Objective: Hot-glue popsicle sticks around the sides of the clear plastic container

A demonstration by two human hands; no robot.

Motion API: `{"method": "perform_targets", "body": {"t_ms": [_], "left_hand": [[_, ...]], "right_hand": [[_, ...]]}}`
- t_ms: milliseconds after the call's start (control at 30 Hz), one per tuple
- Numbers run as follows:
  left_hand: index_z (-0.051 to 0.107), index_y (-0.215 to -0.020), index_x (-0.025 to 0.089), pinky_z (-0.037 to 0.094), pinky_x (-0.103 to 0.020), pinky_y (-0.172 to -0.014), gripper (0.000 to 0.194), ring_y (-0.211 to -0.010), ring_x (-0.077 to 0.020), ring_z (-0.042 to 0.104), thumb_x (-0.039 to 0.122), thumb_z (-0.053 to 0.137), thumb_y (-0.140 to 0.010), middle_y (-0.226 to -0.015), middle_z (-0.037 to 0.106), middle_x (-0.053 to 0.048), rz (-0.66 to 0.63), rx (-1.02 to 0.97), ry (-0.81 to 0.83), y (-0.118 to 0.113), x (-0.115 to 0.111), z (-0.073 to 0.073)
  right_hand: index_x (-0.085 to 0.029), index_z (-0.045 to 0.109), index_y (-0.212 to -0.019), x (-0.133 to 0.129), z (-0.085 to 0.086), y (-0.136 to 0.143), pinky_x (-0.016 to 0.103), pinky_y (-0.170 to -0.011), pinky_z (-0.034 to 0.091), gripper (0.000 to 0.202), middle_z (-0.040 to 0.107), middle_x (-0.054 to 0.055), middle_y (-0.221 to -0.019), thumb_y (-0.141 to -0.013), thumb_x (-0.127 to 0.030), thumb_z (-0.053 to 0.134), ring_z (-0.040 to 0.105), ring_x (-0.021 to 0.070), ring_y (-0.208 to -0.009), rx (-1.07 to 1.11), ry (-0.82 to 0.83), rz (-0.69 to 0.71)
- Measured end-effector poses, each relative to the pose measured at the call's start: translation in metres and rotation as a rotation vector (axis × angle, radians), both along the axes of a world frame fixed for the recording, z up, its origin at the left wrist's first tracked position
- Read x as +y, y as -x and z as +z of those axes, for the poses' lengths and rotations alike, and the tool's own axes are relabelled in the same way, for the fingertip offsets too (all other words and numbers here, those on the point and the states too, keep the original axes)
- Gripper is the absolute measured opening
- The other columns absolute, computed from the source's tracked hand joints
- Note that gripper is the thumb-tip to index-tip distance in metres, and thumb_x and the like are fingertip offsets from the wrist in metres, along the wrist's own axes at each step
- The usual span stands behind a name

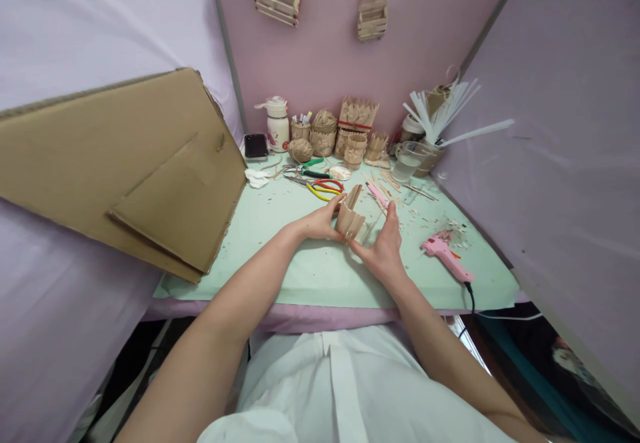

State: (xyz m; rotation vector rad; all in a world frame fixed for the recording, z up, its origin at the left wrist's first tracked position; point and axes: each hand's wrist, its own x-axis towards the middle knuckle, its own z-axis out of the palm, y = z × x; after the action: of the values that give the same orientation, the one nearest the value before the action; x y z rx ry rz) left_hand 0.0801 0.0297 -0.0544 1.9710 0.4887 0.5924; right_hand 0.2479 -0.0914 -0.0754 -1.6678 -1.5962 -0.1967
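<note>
A small cup of wooden craft sticks (351, 219), its rim uneven, is tilted over the table between my hands. My left hand (323, 221) grips it from the left, with the thumb in front and the fingers partly hidden behind. On the other side, my right hand (384, 246) has its thumb against the cup's lower edge, while its index finger stretches up and apart. Something clear and thin shows between that thumb and finger; I cannot make out what it is. Beyond the hands lie a pink-handled tool (377, 196) and pliers with red and yellow handles (325, 189).
A pink glue gun (447, 259) lies at the right, its cord over the table edge. Twine balls (301, 150), stick-built cups (355, 150), a white bottle (277, 125) and a clear plastic cup (406, 161) stand at the back. A cardboard panel (150, 156) leans at left.
</note>
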Motion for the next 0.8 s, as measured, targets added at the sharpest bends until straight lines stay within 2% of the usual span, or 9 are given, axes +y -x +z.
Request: {"method": "perform_targets", "body": {"t_ms": [67, 167, 300, 467, 800], "left_hand": [[0.017, -0.155, 0.015, 0.032, -0.046, -0.118, 0.126, -0.142, -0.0358, 0.04, 0.033, 0.089, -0.052, -0.149, 0.047, -0.02, -0.004, 0.006, -0.005, 0.001, 0.0, 0.0], [0.017, -0.155, 0.016, 0.033, -0.046, -0.117, 0.124, -0.14, -0.0353, 0.043, 0.034, 0.087, -0.055, -0.147, 0.049, -0.019, 0.001, 0.012, -0.014, 0.001, -0.001, 0.001], [0.018, -0.154, 0.015, 0.035, -0.046, -0.115, 0.124, -0.138, -0.035, 0.045, 0.033, 0.088, -0.053, -0.145, 0.051, -0.019, 0.013, 0.023, -0.017, 0.001, -0.002, 0.002], [0.021, -0.153, 0.013, 0.036, -0.045, -0.114, 0.123, -0.137, -0.0348, 0.046, 0.033, 0.088, -0.052, -0.144, 0.051, -0.019, 0.018, 0.037, -0.026, 0.001, -0.002, 0.002], [0.014, -0.155, 0.012, 0.035, -0.044, -0.115, 0.125, -0.136, -0.0345, 0.047, 0.034, 0.086, -0.055, -0.14, 0.054, -0.019, -0.007, 0.045, -0.046, 0.001, 0.001, -0.003]], "right_hand": [[-0.015, 0.012, -0.155, -0.003, 0.01, 0.002, 0.058, -0.109, 0.033, 0.102, 0.033, 0.025, -0.154, -0.078, -0.054, 0.066, 0.032, 0.0393, -0.143, -0.076, -0.078, 0.019], [-0.022, 0.035, -0.145, -0.007, 0.021, 0.005, 0.052, -0.107, 0.032, 0.072, 0.053, 0.017, -0.138, -0.084, -0.048, 0.063, 0.047, 0.0338, -0.13, -0.16, -0.127, 0.073], [-0.022, 0.053, -0.124, -0.009, 0.024, 0.008, 0.047, -0.104, 0.031, 0.04, 0.067, 0.01, -0.115, -0.087, -0.037, 0.061, 0.055, 0.0284, -0.112, -0.2, -0.162, 0.075], [-0.023, 0.057, -0.112, -0.008, 0.022, 0.009, 0.045, -0.103, 0.03, 0.025, 0.069, 0.007, -0.107, -0.088, -0.028, 0.059, 0.055, 0.0264, -0.108, -0.207, -0.167, 0.077], [-0.023, 0.054, -0.103, -0.006, 0.022, 0.01, 0.045, -0.099, 0.032, 0.02, 0.065, 0.006, -0.099, -0.084, -0.024, 0.059, 0.052, 0.0262, -0.105, -0.174, -0.16, 0.067]]}}
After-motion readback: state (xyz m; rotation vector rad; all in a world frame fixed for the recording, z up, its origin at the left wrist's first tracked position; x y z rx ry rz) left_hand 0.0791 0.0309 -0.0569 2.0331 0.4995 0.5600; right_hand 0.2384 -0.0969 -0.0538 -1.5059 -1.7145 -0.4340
